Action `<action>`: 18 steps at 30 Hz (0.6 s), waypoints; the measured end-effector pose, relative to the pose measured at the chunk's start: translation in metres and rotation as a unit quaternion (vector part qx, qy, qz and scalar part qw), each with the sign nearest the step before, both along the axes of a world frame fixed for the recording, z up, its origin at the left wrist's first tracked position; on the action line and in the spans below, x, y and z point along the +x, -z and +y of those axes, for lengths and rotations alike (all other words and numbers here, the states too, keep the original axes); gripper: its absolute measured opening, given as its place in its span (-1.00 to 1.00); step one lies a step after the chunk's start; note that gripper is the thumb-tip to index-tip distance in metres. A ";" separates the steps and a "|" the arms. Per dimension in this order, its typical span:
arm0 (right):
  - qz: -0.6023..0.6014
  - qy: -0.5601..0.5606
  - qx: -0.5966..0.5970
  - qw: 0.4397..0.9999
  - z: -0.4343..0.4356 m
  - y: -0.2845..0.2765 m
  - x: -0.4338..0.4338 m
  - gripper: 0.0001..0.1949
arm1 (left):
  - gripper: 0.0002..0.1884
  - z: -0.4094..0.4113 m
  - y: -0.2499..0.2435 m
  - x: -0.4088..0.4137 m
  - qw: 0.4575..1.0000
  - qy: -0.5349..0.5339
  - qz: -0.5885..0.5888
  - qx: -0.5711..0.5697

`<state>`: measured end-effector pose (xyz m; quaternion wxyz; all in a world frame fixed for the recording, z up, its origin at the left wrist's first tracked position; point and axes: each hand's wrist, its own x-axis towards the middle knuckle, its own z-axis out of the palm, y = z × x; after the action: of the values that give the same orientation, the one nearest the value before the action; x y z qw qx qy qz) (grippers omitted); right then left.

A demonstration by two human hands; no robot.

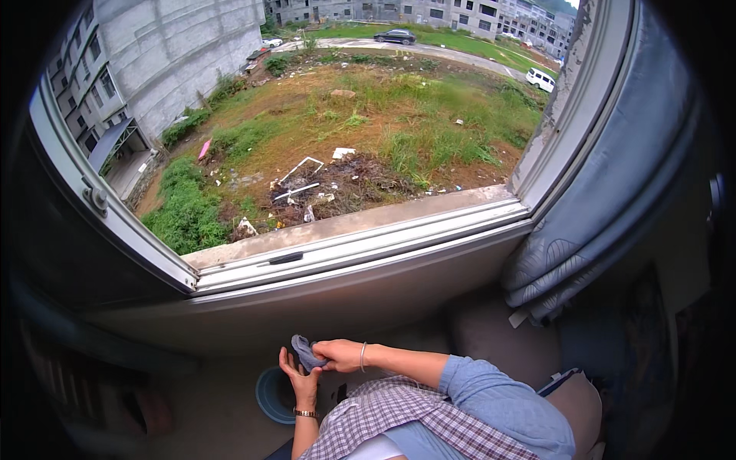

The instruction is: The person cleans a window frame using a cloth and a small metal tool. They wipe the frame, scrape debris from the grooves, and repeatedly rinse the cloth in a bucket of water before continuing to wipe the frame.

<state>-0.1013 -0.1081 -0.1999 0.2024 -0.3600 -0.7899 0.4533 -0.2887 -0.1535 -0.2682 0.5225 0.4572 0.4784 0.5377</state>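
Note:
My right hand (340, 356) is closed around one end of a bunched grey-blue cloth (307, 353). Beside it, my left hand (299, 379) has its fingers spread and its thumb up against the cloth's lower edge. Whether the left palm also bears on the cloth is hard to see. Below my left hand stands a blue plastic bucket (265, 397) on the floor, its inside dark and partly hidden by my wrist. Ahead of both hands, a small black brush (286, 258) lies in the white sliding-window track (368, 247).
The window is open over a weedy, littered lot (345, 126). A concrete outer ledge (356, 221) borders the track. To the right hangs a grey-blue curtain (575, 241); a dark sash (103, 247) with a latch (96, 198) is at left. Below the track is a wall (345, 293).

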 end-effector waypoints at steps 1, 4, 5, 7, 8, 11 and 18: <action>0.017 -0.009 -0.018 1.000 -0.003 -0.006 0.016 -0.71 | 0.31 0.006 -0.013 0.008 0.998 0.051 0.004 0.047; 0.064 -0.023 -0.069 0.995 -0.018 -0.036 0.056 -0.78 | 0.16 0.019 -0.027 0.028 0.974 0.221 0.051 0.010; 0.086 0.006 -0.054 0.995 -0.020 -0.038 0.069 -0.77 | 0.06 0.022 -0.025 0.037 0.965 0.250 0.073 -0.002; 0.128 0.069 -0.027 0.989 -0.026 -0.038 0.095 -0.75 | -0.14 0.017 -0.046 0.080 0.966 0.224 -0.112 -0.064; 0.133 0.107 0.002 0.985 -0.030 -0.038 0.110 -0.68 | -0.25 0.018 -0.046 0.094 0.959 0.224 -0.158 -0.074; 0.113 0.218 0.046 0.968 -0.040 -0.045 0.157 -0.66 | -0.40 0.022 -0.076 0.136 0.946 0.183 -0.247 -0.101; -0.172 0.430 0.201 0.863 -0.099 -0.036 0.227 -0.80 | -0.49 0.023 -0.110 0.195 0.937 0.341 0.044 0.060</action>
<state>0.1257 -0.2072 -0.1642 0.3058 -0.6881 -0.6527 0.0833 -0.0937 -0.1304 -0.1584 0.6246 0.6463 0.2836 0.3342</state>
